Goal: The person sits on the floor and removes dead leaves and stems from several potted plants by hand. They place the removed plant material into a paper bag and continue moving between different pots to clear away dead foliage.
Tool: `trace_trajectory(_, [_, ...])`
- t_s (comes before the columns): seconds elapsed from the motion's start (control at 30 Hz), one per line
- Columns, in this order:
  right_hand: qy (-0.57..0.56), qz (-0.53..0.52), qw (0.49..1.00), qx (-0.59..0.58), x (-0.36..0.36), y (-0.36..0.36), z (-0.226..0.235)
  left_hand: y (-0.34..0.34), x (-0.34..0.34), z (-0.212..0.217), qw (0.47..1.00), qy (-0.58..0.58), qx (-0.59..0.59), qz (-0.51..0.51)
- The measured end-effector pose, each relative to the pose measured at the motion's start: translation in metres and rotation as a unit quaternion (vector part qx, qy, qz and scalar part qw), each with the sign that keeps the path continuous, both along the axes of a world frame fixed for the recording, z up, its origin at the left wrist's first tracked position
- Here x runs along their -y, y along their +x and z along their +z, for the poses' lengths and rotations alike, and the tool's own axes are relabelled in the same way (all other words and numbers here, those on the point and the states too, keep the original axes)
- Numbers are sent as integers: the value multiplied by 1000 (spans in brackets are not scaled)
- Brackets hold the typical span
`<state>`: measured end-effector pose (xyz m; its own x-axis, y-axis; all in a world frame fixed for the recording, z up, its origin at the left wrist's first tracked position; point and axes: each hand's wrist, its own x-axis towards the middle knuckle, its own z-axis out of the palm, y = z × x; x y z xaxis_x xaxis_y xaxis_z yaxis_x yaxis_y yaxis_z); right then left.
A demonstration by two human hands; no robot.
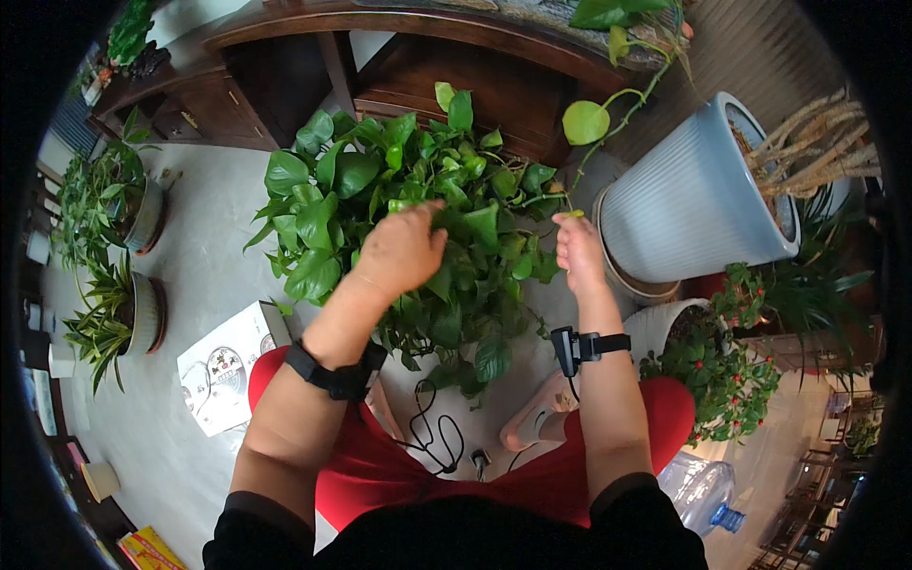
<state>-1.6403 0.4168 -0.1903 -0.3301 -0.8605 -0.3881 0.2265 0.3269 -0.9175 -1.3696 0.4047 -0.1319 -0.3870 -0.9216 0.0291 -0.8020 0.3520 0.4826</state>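
Left hand (404, 249) in pothos plant (418, 209); right hand (579, 249) seemingly pinches a leaf.

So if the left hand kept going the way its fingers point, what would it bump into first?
The left hand already reaches into the leafy green plant, fingers pointing up and right. It would likely meet more leaves first. Beyond stands the dark wooden cabinet, though depth is hard to judge.

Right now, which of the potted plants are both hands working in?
The broad-leaved green vine plant straight ahead: the left hand is in its leaves, the right hand at its edge. The other pots stand apart, untouched.
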Motion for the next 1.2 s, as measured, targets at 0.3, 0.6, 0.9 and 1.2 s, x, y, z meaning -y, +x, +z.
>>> trace_trajectory(0.3, [96, 187, 969, -130, -61, 36, -47, 59, 26, 22, 984, -87, -80, 136])
trace_trajectory(0.6, [-48, 62, 997, -28, -60, 50, -42, 125, 26, 11, 957, 35, -39, 286])
trace_trajectory(0.9, [-182, 42, 972, -140, -52, 65, -7, 97, 9, -51, 949, 154, -21, 274])
trace_trajectory(1.2, [-233, 206, 930, -195, -56, 130, 27, 19, -23, -5, 964, 221, -84, 121])
